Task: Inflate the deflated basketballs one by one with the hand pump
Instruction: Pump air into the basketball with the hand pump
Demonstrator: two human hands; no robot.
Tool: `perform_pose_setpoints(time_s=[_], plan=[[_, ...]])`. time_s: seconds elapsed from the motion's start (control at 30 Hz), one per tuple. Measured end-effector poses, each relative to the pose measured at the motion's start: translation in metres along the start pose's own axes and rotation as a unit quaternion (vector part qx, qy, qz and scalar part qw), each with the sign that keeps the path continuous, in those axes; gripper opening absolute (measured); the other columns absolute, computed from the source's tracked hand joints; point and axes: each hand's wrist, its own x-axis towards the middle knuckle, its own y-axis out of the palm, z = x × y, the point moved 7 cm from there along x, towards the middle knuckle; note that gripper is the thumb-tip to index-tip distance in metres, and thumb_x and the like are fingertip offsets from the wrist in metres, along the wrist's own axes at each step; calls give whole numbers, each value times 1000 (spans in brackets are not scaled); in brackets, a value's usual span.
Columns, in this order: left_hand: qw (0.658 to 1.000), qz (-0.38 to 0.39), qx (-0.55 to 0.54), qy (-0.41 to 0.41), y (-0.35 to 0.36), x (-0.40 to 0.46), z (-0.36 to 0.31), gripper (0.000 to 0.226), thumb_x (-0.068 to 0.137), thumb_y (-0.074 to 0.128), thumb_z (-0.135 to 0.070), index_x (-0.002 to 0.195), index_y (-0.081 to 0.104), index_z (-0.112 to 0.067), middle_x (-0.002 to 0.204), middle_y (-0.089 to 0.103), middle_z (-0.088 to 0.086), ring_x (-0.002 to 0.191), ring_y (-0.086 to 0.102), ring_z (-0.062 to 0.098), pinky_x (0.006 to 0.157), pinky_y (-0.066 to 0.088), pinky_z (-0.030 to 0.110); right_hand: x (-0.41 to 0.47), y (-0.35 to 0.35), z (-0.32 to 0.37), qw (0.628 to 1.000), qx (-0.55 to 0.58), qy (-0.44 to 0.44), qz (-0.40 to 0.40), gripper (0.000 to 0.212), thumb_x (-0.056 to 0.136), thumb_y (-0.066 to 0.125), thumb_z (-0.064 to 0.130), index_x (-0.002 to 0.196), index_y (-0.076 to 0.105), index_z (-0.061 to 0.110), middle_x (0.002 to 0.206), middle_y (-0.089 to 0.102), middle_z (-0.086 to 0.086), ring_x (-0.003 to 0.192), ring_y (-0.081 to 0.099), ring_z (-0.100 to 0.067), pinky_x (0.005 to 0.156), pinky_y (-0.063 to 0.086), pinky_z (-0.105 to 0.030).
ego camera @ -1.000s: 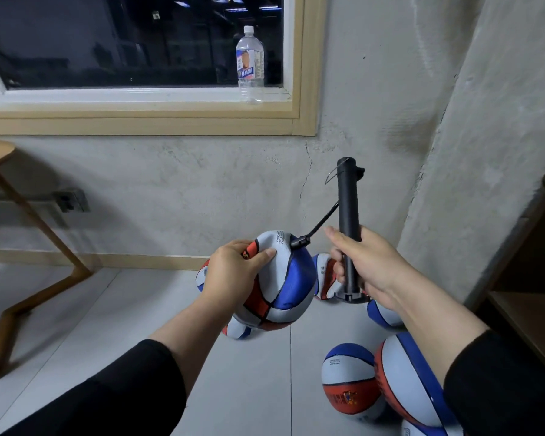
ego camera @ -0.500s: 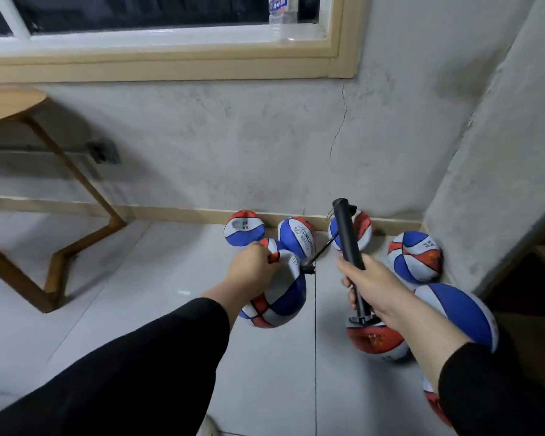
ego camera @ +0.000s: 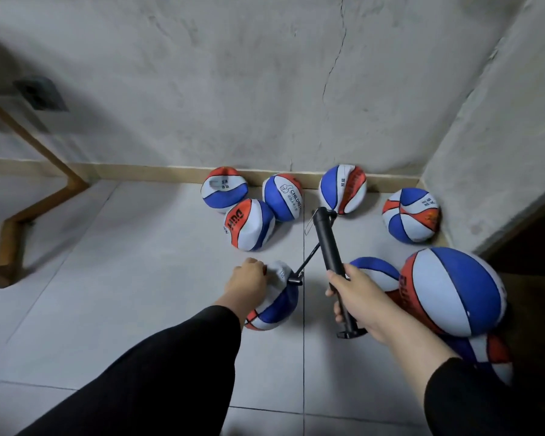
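Note:
My left hand (ego camera: 247, 280) grips the top of a limp red, white and blue basketball (ego camera: 276, 306) low over the floor. A thin black hose runs from the ball's valve up to a black hand pump (ego camera: 329, 247). My right hand (ego camera: 357, 294) holds the pump by its lower shaft, tilted, with the T-handle (ego camera: 351, 334) at the bottom. Several deflated basketballs (ego camera: 249, 224) lie along the wall. A full round basketball (ego camera: 453, 291) sits just right of my right hand.
A concrete wall and baseboard (ego camera: 158, 174) close the far side, and a second wall (ego camera: 491, 152) juts out at right. A wooden table leg (ego camera: 16, 221) stands at left. More balls (ego camera: 485, 357) lie under my right forearm. Grey floor tiles (ego camera: 123, 278) stretch to the left.
My view has tipped down from the window to the floor. Both hands have lowered the ball and pump toward the tiles, keeping their grips.

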Motion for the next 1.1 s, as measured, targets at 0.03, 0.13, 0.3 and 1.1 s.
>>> perform_pose_setpoints(time_s=[0.03, 0.13, 0.3, 1.1], plan=[[1000, 9, -6, -11, 7, 5, 3, 19, 105, 43, -29, 102, 57, -16, 126, 53, 6, 113, 56, 34, 96, 48, 46, 4, 4, -2, 1000, -5, 3, 4, 16, 107, 49, 32, 117, 56, 22, 94, 61, -7, 60, 52, -19, 55, 50, -33], [997, 44, -42, -50, 24, 16, 14, 29, 96, 55, -36, 122, 64, -26, 129, 57, 2, 117, 58, 32, 102, 49, 44, 14, 13, -8, 999, -38, -4, 24, 15, 107, 48, 32, 117, 55, 23, 97, 63, -7, 61, 54, -18, 57, 52, -34], [996, 53, -27, -61, 24, 14, -2, 43, 98, 50, -24, 141, 55, -24, 141, 51, 5, 136, 44, 30, 112, 38, 49, 25, 13, -9, 996, -76, -23, 29, 18, 105, 53, 32, 118, 51, 20, 103, 68, -4, 62, 55, -17, 60, 52, -33], [760, -89, -636, -101, -11, -83, -71, 27, 105, 56, -35, 107, 51, -9, 72, 65, 11, 59, 61, 27, 64, 57, 50, -43, 17, -56, 989, 101, 24, -106, 48, 103, 48, 53, 97, 67, 9, 93, 72, -17, 76, 69, -31, 75, 63, -51]])
